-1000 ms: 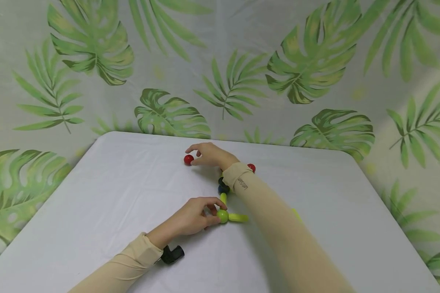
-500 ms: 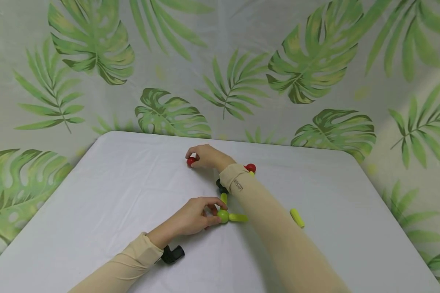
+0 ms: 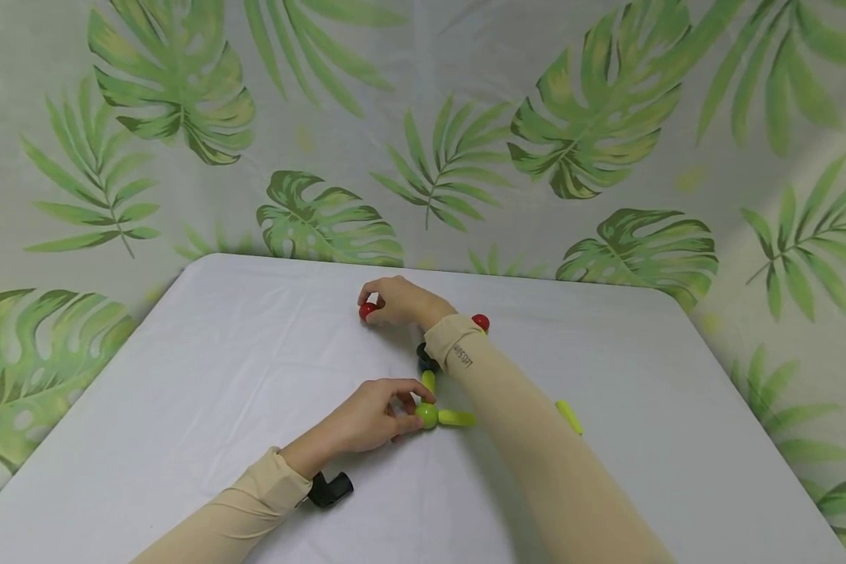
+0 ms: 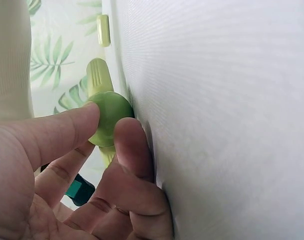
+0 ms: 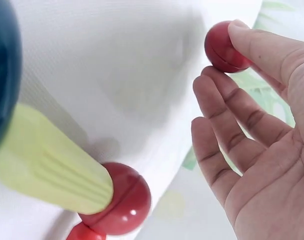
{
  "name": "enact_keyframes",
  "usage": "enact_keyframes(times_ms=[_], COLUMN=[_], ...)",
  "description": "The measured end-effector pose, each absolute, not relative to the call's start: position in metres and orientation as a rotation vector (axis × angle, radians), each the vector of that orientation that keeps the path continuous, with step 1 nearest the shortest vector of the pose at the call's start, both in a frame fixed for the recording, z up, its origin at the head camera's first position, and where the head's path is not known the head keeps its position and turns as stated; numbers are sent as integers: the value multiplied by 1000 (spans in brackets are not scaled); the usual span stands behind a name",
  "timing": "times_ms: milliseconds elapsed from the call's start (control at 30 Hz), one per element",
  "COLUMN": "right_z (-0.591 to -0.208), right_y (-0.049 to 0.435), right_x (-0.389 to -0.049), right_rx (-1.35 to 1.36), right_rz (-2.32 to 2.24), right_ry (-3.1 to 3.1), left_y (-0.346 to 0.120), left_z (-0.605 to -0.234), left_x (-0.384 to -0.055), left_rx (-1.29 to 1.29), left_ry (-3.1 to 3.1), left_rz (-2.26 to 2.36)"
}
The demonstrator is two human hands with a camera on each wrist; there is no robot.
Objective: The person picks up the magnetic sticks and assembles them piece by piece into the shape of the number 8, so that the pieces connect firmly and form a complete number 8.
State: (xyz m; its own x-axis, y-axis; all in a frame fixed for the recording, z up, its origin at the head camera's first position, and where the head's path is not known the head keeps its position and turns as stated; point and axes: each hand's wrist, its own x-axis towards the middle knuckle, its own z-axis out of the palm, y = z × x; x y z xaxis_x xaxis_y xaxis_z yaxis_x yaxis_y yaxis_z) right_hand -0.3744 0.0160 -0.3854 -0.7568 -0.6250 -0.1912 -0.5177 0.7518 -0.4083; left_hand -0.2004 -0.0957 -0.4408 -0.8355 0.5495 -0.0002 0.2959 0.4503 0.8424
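Note:
My left hand (image 3: 377,415) pinches a green ball (image 3: 427,415) between thumb and fingers, low over the white table. From that ball one yellow-green rod (image 3: 457,418) points right, and another rod (image 3: 428,382) points back towards a dark blue ball (image 3: 426,363). Farther back, a red ball (image 5: 223,47) is pinched by my right hand (image 3: 402,301), with the lower fingers extended in the right wrist view. A second red ball (image 5: 124,200) sits on the end of a yellow-green rod (image 5: 57,165) running from the blue ball. My right sleeve hides part of the joined pieces.
A loose yellow-green rod (image 3: 569,417) lies on the white table (image 3: 677,376) right of my right forearm. Something black and angular (image 3: 331,491) shows under my left wrist. A leaf-patterned cloth (image 3: 451,117) hangs behind the table's far edge.
My right thumb and fingers have come together on the red ball, which has shifted slightly right and nearer. The left hand keeps its place on the green ball.

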Motion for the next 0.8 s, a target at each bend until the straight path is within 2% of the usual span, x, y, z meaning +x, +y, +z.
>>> enact_keyframes(times_ms=[800], right_z=[-363], right_y=[70], right_x=[-358], right_rx=[-943], right_rz=[-546], right_ry=[2573], left_y=[-94], left_z=[-439], left_x=[-201], left_rx=[680], left_ry=[2450], left_rz=[1287])
